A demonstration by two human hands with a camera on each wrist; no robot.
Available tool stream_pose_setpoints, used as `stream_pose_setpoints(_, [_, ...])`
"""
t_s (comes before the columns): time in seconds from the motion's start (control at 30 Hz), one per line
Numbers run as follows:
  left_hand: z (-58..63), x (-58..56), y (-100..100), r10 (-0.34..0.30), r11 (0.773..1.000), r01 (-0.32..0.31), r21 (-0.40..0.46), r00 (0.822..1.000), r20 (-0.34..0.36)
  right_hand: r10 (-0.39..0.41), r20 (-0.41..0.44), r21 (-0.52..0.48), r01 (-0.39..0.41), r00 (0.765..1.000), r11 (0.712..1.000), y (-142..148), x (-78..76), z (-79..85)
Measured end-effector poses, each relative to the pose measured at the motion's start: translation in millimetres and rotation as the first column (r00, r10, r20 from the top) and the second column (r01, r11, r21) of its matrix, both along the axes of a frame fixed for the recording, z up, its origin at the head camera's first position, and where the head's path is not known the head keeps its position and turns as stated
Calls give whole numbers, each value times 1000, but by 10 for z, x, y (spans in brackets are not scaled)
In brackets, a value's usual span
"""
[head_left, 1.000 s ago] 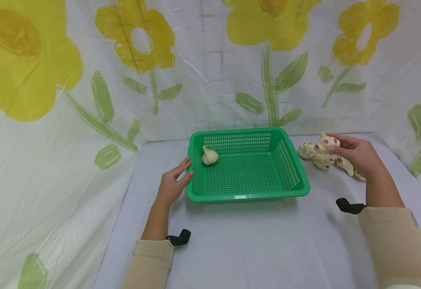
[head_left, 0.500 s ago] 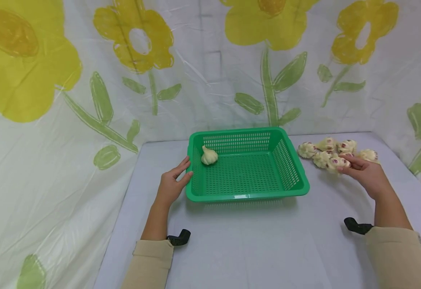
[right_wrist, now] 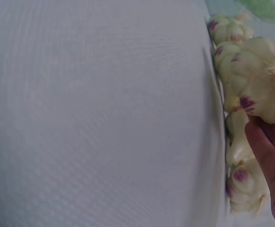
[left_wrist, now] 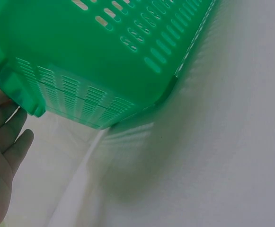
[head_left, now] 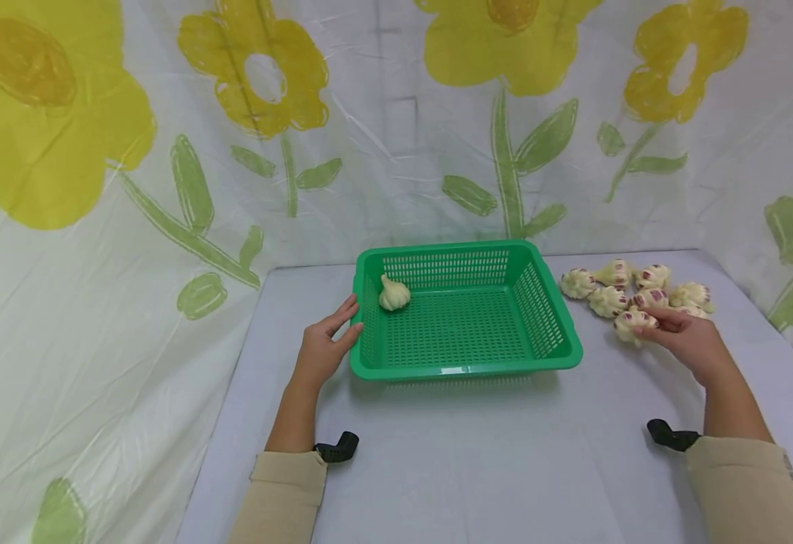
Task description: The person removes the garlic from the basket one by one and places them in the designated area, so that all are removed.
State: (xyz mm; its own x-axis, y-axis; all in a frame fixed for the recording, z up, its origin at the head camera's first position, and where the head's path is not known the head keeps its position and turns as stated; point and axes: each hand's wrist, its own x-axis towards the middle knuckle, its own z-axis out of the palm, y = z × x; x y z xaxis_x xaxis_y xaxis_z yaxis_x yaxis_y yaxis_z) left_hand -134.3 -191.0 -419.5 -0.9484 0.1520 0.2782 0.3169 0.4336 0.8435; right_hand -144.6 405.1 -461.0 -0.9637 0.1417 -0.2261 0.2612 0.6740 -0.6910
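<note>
A green plastic basket (head_left: 450,372) with slotted walls stands on the table, one pale garlic bulb (head_left: 394,295) in its back left corner. My left hand (head_left: 324,347) touches the basket's left rim with fairly straight fingers. In the left wrist view, the fingers (left_wrist: 9,127) lie beside the rim's outer edge. At the right, my right hand (head_left: 695,344) pinches a purple-streaked garlic bulb (head_left: 633,326) between thumb and fingers, at the front of a group of similar bulbs. The right wrist view shows this held bulb (right_wrist: 258,78) close up, with other bulbs behind it.
Several loose garlic bulbs (head_left: 608,301) lie close together right of the basket, near the table's back edge. The table (head_left: 505,468) has a white cover. A flower-printed sheet (head_left: 396,151) hangs right behind it.
My right hand has come from the back of the garlic group toward its front right, and now holds a bulb at the front. The left hand and basket have stayed still.
</note>
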Motion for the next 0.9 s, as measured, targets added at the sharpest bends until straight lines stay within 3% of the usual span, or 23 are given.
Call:
stream_pose_setpoints(0.17, [12,5,6,4,1000,-4,-4,1000,5,37,-7,34,-37,999,999,-44,-26,-21])
stream_pose_setpoints(0.57, [10,2,2,9,1000,-8,-5,1000,22,30,21,106,-32,999,994,-110,-92,8])
stream_pose_setpoints(0.9, [18,12,-1,-1,1000,1,-4,1000,23,12,34,63,-14,999,998,-124,-42,15])
